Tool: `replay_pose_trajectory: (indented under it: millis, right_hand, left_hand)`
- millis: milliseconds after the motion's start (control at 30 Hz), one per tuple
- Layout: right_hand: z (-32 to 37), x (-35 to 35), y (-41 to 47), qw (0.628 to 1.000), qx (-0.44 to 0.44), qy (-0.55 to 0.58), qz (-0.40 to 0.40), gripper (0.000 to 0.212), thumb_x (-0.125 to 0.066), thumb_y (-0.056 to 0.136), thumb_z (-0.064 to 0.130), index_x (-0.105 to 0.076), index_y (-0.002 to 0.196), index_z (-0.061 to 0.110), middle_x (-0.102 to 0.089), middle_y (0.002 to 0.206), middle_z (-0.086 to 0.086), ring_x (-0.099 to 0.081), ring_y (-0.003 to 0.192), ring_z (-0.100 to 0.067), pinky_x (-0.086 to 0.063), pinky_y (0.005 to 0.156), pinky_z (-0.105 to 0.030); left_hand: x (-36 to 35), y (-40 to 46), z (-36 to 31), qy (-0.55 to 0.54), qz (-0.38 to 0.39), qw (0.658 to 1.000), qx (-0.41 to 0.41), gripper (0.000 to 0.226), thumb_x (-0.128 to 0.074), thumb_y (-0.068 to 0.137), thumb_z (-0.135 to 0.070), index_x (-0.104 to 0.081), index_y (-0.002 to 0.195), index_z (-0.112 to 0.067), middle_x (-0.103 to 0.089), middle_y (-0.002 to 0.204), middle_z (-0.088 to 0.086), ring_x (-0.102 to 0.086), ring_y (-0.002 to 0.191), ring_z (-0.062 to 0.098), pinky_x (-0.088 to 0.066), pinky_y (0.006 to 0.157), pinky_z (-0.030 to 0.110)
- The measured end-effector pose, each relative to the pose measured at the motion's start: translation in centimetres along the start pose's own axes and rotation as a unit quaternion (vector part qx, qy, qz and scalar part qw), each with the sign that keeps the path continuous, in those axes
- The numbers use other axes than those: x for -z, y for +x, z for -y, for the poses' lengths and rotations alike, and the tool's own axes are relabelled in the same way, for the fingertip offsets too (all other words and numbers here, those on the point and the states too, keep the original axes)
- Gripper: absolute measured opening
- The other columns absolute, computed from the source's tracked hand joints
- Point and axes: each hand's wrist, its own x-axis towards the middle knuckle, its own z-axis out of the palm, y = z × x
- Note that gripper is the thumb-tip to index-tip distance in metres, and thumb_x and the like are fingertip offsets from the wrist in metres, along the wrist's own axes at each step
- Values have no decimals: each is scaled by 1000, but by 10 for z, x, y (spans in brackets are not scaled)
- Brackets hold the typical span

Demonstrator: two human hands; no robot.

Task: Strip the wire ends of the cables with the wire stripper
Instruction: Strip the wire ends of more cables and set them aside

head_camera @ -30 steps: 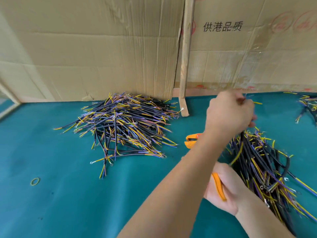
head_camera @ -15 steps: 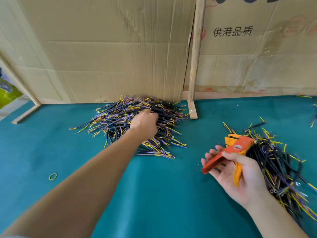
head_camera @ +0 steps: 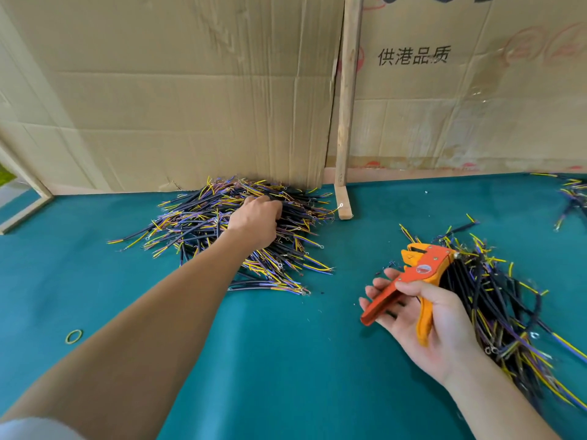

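Nearest the camera, the orange wire stripper is held loosely in the right hand, thumb laid over the body, fingers spread under the splayed handles, with a second bunch of cables lying just beside it on the teal table. Farther out, the left hand is buried in the big cable pile by the cardboard wall, fingers curled into the strands, though whether one is actually pinched can't be made out. These look light, floppy and tangle-prone, so one is probably best picked by the black sheath mid-length, not the thin coloured ends.
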Motion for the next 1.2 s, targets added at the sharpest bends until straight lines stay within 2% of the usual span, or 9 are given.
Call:
replay_pose_trajectory:
  millis: [200,433,533,633,733,900,1000,1133,1200]
  right_hand:
    - [0,-2,-1,1000,-10,-2,2,39,-60,72,1,-61,111,1,-69,88,-23,-73,81,-38,-62,72,-51]
    - [0,-3,-1,1000,-15,-11,-1,42,-62,71,2,-60,114,1,-68,88,-23,-72,82,-40,-62,73,-51]
    - [-1,-4,-2,1000,-15,-18,-4,46,-63,70,2,-59,115,2,-68,88,-23,-72,82,-40,-62,72,-51]
    - [-1,-6,-3,1000,-22,-21,-5,47,-63,69,2,-60,116,2,-68,87,-23,-72,81,-39,-62,72,-51]
    - [-1,-7,-5,999,-25,-19,-3,44,-63,71,1,-59,115,2,-68,87,-23,-71,81,-39,-62,73,-50]
    - [0,-9,-6,1000,-26,-17,-1,41,-61,73,1,-58,114,2,-67,87,-23,-71,81,-39,-62,72,-50]
    - [0,-11,-7,999,-30,-18,-4,42,-60,73,1,-58,115,2,-68,88,-23,-71,80,-39,-62,71,-49]
    - [1,-13,-11,998,-53,-36,13,49,-62,72,4,-58,120,0,-70,107,-32,-70,78,-40,-62,69,-48]
    - [2,-16,-14,997,-61,-39,36,53,-63,71,6,-57,123,-2,-67,118,-35,-70,79,-41,-62,70,-48]
  left_hand:
    - [10,11,-1,54,63,996,-35,26,-50,98,-13,-65,117,-22,-57,124,9,-44,127,35,-44,103,48]
    - [13,7,-7,97,-17,992,-75,19,-51,95,-7,-57,109,-18,-61,119,4,-54,119,30,-39,94,41]
    - [28,8,-23,43,-78,992,-92,17,-51,96,-7,-56,110,-15,-64,116,10,-59,111,35,-40,85,41]
    - [53,1,-44,-108,-143,979,-93,14,-51,98,-9,-57,111,-8,-66,109,19,-61,99,44,-47,80,47]
    - [71,-15,-66,-288,-228,924,-102,9,-54,97,-5,-61,102,-2,-65,86,10,-63,82,36,-53,75,44]
    - [83,-43,-95,-563,-212,795,-76,17,-48,102,2,-63,109,4,-54,74,4,-59,61,10,-61,61,35]
    - [86,-53,-103,-692,-194,693,-46,14,-46,105,1,-58,112,3,-50,83,11,-61,62,9,-59,62,30]
    - [82,-58,-103,-824,-161,542,21,10,-44,105,3,-49,102,-6,-49,84,13,-68,63,19,-62,68,39]
    - [71,-62,-103,-850,-155,501,48,15,-44,105,3,-44,96,-9,-51,83,14,-71,69,24,-63,74,46]
